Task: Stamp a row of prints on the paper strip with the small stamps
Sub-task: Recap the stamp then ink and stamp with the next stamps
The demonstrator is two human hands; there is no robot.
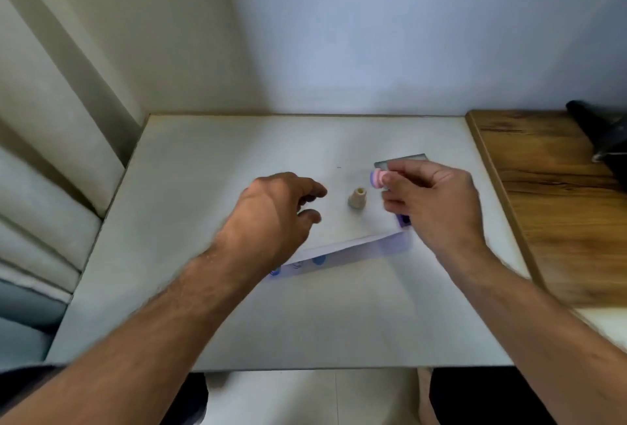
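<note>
Two bare hands work over a white table (210, 306). The right hand (431, 200) pinches one small pink stamp (377, 176) between thumb and fingertips, holding it above the table with its round face turned left. The left hand (278, 214) hovers with fingers loosely curled and parted, gripping nothing; it is near the far edge of the strip, but whether it touches is unclear. One beige stamp (356, 198) stands upright on the table between the two hands, apart from both. That makes two stamps in view: one held, one standing. One paper strip (353, 250) lies aslant across the table in front of the hands, its left end hidden under the left wrist, its right end rising toward the right hand. On its visible left part are three blue prints (319, 259) in a row; the picture is blurred, so their shapes cannot be read. One small purple thing (403, 220) shows just below the right hand's fingers, by the strip's right end; what it is cannot be told. One dark flat rectangle (400, 160) lies behind the right hand, partly covered by it. To the right, a wooden surface (559, 207) adjoins the table, with one black object (600, 129) at its far edge.
</note>
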